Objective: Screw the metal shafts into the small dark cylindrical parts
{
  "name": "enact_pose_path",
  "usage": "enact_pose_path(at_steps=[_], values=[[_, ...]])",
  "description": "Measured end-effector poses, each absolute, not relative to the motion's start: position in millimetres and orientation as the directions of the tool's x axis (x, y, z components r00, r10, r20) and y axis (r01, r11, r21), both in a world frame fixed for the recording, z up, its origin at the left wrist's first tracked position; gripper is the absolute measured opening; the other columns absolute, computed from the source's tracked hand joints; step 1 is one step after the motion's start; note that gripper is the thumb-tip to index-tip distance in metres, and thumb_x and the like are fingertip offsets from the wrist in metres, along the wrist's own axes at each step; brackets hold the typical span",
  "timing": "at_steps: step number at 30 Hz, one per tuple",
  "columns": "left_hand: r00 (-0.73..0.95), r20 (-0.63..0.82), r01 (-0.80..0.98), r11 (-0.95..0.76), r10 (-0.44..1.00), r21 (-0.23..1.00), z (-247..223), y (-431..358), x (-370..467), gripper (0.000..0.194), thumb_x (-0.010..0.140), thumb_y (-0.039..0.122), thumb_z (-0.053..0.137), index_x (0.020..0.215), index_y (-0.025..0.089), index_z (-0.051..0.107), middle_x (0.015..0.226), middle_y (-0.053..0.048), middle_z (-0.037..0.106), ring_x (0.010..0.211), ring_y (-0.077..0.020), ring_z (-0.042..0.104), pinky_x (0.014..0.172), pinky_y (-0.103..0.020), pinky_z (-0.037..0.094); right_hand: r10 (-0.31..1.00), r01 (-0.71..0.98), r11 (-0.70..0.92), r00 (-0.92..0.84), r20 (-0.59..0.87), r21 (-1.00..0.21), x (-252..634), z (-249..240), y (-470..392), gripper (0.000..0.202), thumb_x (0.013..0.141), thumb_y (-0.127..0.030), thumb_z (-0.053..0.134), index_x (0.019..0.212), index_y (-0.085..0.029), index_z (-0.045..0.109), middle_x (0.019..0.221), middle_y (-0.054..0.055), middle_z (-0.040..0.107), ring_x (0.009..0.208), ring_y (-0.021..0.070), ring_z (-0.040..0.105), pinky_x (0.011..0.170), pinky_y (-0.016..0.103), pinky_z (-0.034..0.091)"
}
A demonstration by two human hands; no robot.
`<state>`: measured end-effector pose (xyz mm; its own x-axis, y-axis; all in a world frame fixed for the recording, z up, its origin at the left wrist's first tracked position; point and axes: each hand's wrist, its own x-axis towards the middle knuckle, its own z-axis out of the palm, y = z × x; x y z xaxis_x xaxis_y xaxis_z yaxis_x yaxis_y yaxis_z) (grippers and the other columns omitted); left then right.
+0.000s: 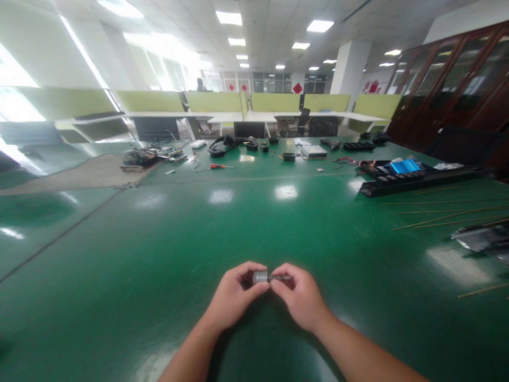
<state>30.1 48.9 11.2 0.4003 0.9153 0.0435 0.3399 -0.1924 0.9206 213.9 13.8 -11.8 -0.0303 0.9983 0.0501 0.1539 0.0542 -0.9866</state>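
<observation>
Close above the green table, my left hand pinches a small silver metal cylinder between thumb and fingers. It looks like a small motor, though the blur leaves its exact kind unclear. From its right end runs a thin, dark, ridged shaft. The thumb and fingers of my right hand are closed around that shaft. Both hands nearly meet at the middle, with the part held level between them. Whether the cylinder and shaft are one piece cannot be made out.
On the green table, a screwdriver lies toward the back, near several black parts and a white box. At right are a black tray and several thin rods. Electronic parts are heaped at back left.
</observation>
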Motion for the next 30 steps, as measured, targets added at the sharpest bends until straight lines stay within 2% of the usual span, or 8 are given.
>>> enact_pose_path(at_steps=[30], values=[[0.402,0.041,0.305,-0.176,0.915,0.936,8.3,50.2,27.7,0.028,0.080,0.036,0.073,0.101,0.017,0.071,0.095,-0.005,0.072,0.088,-0.0222,0.065,0.080,-0.031,0.047,0.997,0.142,0.073,-0.004,0.073,-0.987,215.8,-12.1,13.1,0.011,0.083,-0.026,0.065,0.079,-0.017,0.069,0.072,0.000,0.066,0.068,0.0164,0.060,0.064,0.025,0.043]])
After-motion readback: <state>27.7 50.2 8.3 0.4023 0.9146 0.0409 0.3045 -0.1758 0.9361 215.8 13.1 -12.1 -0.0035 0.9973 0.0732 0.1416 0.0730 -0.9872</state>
